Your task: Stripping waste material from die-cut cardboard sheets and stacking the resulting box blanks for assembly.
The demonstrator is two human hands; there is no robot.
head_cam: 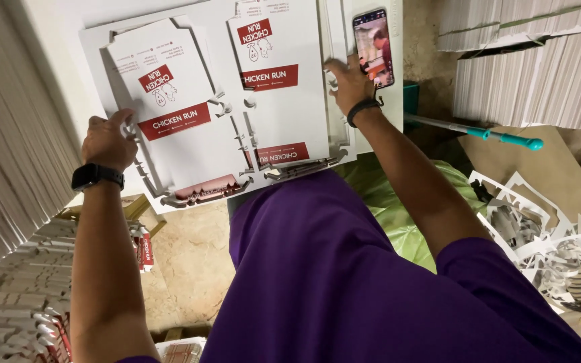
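Far left, a tall stack point(1, 128) of flat white board leans in close, hemming that side. Below it, a heap of finished blanks point(15, 296) with red edges crowds the floor corner.

Now the left hand point(107, 141), black watch on the wrist: it sits at the left edge of the left sheet point(169, 107), fingers curled onto the cut border, thumb up by the edge. It looks pinched on the sheet, though whether the fingers go under I cannot tell. That sheet is lifted and tilted, its notched lower edge hanging over the table point(62, 40) rim toward the person.

Beside it, nearly touching, the right sheet point(280, 87) lies flatter, red panels showing, its bottom edge overhanging above the purple shirt point(331, 269). A bare strip of floor point(189, 262) shows between left arm and shirt.

The right hand point(350, 82), dark band at the wrist, presses down on the right edge of that sheet, fingers spread flat, gripping nothing that I can see. Just beside its fingertips a phone point(373, 47) lies with the screen lit.

Further right, a teal-handled pole point(479, 131) slants across a gap, then more white stacks point(532, 74) above, brown board point(539, 181) and a tangle of offcuts point(546, 235) low right. Tight on both flanks.
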